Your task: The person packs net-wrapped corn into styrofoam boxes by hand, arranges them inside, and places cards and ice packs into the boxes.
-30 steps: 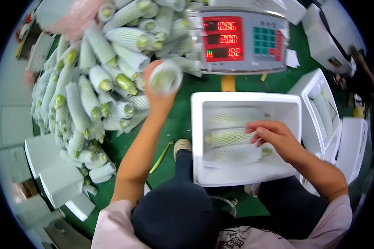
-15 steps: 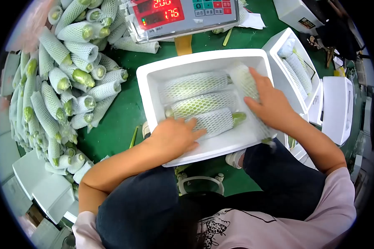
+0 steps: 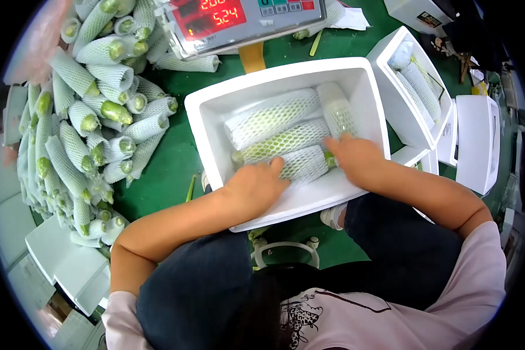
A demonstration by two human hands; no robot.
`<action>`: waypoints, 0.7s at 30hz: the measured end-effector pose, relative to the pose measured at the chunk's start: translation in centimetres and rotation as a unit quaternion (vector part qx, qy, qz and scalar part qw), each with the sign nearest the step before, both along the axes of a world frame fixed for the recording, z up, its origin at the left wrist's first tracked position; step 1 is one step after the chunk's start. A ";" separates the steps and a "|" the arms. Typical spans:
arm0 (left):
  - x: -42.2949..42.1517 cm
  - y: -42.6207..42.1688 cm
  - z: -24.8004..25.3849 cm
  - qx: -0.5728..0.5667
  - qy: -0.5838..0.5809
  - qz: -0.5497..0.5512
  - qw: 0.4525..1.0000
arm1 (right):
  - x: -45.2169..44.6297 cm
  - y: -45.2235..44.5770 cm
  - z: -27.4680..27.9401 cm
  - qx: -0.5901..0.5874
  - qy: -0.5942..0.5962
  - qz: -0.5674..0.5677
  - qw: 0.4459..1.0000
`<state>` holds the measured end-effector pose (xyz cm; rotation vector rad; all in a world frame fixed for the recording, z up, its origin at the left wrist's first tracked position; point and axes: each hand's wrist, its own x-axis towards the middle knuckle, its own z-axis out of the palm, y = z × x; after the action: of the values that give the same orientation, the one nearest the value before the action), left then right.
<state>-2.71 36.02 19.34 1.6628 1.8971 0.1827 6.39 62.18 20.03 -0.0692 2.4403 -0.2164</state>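
Observation:
A white foam box (image 3: 213,166) stands tilted in front of me. Inside lie several green vegetables in white foam netting: a back one (image 3: 274,116), a middle one (image 3: 286,140) and a near one (image 3: 303,166) side by side, and another upright along the right (image 3: 335,108). My left hand (image 3: 254,184) rests on the left end of the near vegetable, fingers apart. My right hand (image 3: 356,158) is inside the box, its bent fingers at the lower end of the right-hand vegetable; they are slightly blurred.
A big heap of netted vegetables (image 3: 93,122) lies on the green floor at left. A digital scale (image 3: 245,26) with red figures stands beyond the box. Another foam box (image 3: 411,87) holding netted vegetables and a white lid (image 3: 475,143) are at right.
My right hand has moved down and left, and the vegetable it held now lies along the box's right side. The left fingers have curled a little. The scale's lower figure went from 1.76 to 5.24.

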 end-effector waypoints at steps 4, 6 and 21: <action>-0.4 -0.2 1.5 0.009 0.017 0.031 0.999 | -3.0 -0.6 2.5 -0.058 -0.019 0.019 0.998; -1.9 -1.7 2.6 0.312 0.005 0.114 0.943 | -4.6 -1.2 4.8 -0.049 0.125 -0.032 0.991; -33.1 -13.0 0.8 0.258 0.461 0.439 0.727 | -8.3 -3.2 7.3 -0.154 0.128 -0.060 0.978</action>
<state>-35.80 22.98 20.16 0.9892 3.6101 0.3058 -1.96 58.95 27.29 -0.0902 2.6484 -0.6777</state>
